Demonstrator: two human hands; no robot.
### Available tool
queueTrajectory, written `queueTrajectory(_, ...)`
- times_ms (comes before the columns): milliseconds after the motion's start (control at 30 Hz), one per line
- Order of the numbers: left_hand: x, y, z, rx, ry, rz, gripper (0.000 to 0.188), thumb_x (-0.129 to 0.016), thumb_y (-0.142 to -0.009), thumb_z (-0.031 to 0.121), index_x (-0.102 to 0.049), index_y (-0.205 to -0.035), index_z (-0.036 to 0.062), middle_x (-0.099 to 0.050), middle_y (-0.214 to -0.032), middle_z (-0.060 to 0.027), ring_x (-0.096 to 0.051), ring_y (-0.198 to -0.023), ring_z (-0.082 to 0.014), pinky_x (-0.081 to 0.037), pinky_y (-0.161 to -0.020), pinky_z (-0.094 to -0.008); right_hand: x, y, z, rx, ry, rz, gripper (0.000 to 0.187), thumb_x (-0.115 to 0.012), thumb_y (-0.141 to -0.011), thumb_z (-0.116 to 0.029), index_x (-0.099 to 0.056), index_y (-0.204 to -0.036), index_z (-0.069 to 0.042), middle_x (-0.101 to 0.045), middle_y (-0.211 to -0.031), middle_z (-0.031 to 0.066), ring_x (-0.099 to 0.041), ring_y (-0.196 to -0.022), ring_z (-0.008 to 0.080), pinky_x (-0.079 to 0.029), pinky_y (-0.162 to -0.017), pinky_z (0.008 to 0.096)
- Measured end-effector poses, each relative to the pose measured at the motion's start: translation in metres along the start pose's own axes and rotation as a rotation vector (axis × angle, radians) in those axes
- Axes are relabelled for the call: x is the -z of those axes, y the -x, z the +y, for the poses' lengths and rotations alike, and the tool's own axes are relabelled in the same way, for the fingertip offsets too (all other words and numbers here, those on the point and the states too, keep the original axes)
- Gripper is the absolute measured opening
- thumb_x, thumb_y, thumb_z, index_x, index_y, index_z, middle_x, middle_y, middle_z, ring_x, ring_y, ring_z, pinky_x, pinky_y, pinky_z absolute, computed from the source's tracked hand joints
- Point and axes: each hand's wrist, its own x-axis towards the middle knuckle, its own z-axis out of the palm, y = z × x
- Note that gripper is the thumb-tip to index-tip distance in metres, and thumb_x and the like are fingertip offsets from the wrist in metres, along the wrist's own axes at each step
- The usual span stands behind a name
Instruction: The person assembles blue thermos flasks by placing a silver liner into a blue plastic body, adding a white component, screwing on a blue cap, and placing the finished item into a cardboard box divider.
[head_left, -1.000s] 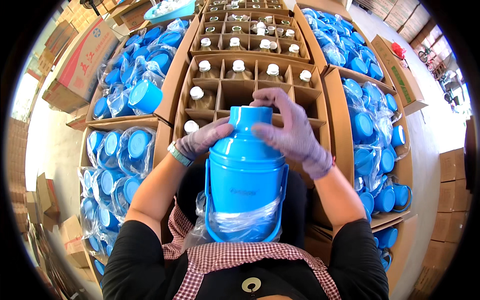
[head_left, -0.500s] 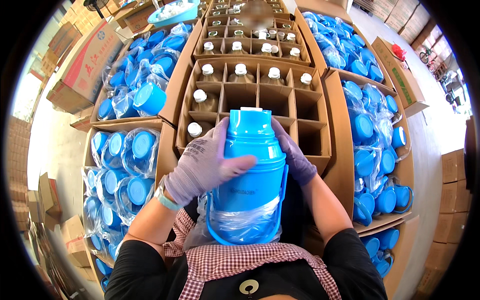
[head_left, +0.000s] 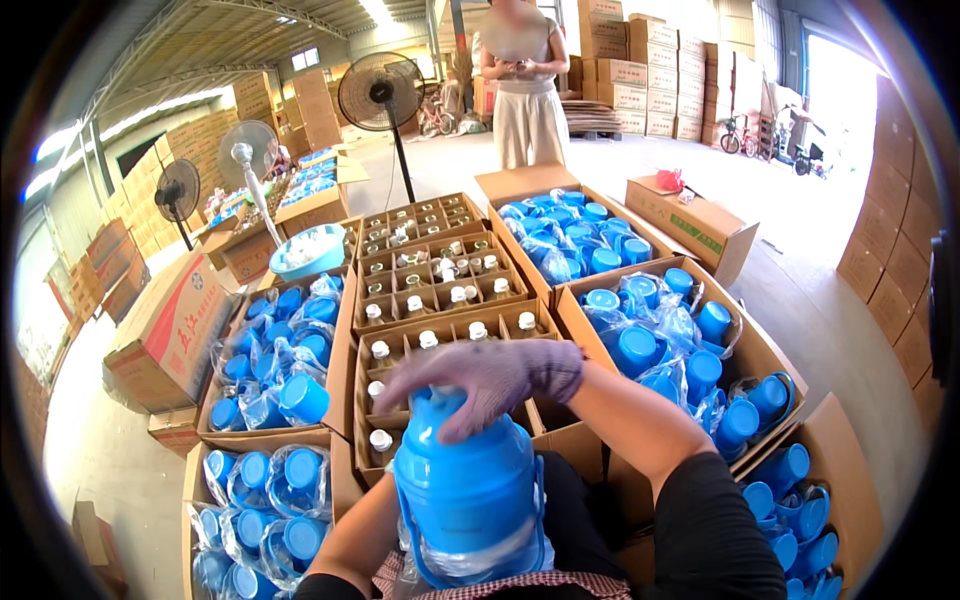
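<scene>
A blue thermos flask [head_left: 465,490] stands upright at my lap, its carrying handle hanging down and clear plastic film [head_left: 500,560] round its lower part. My right hand [head_left: 500,378], in a grey-purple glove, reaches across from the right and is closed over the flask's top, thumb on the near side. The left forearm [head_left: 355,535] runs up beside the flask; the left hand is hidden behind it. Just beyond is a divided carton holding bottles with white caps [head_left: 380,440], some partly covered by my right hand.
Open cartons of bagged blue flask parts flank me, on the left [head_left: 255,500] and right [head_left: 640,350]. More divided cartons lie ahead, with a light-blue basin [head_left: 320,255] at their left. Beyond stand a fan [head_left: 380,95] and a person [head_left: 530,110].
The view has tilted up, showing the hall and the person. My right hand has moved from the flask's right side onto its top. The left hand has gone out of sight behind the flask.
</scene>
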Motion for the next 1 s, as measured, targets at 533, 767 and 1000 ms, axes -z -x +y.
queueTrajectory(533,-0.178,0.239,0.055,-0.294,-0.397,0.065,0.116,-0.096,-0.07,0.017,-0.028,-0.162,0.0002,-0.059,-0.144,-0.0097,-0.059,-0.122,-0.0157,-0.047,-0.105,-0.0312,-0.065,-0.018,-0.162,-0.643,0.688,0.008,0.055,-0.069,-0.091,-0.042,-0.064,-0.132,-0.005,-0.063,-0.126,0.0253,-0.067,-0.108,0.0403,-0.054,-0.096,0.0437)
queueTrajectory(767,-0.181,0.234,0.048,-0.239,-0.379,0.236,0.111,-0.095,-0.072,0.031,-0.034,-0.158,-0.0031,-0.062,-0.14,-0.0155,-0.061,-0.126,-0.0243,-0.048,-0.108,-0.0376,-0.074,0.029,-0.122,-0.272,0.593,0.117,0.026,-0.07,-0.092,-0.027,-0.07,-0.112,-0.01,-0.07,-0.111,0.0156,-0.069,-0.1,0.0335,-0.056,-0.09,0.0415)
queueTrajectory(1000,-0.179,0.241,0.071,-0.252,-0.289,-0.083,0.122,-0.098,-0.067,0.032,-0.029,-0.161,-0.0019,-0.054,-0.151,-0.0118,-0.054,-0.136,-0.0208,-0.042,-0.114,-0.0345,-0.083,-0.001,-0.184,-0.695,0.651,0.173,0.046,-0.071,-0.092,-0.035,-0.064,-0.133,-0.015,-0.065,-0.122,0.0184,-0.067,-0.105,0.0359,-0.055,-0.095,0.0412)
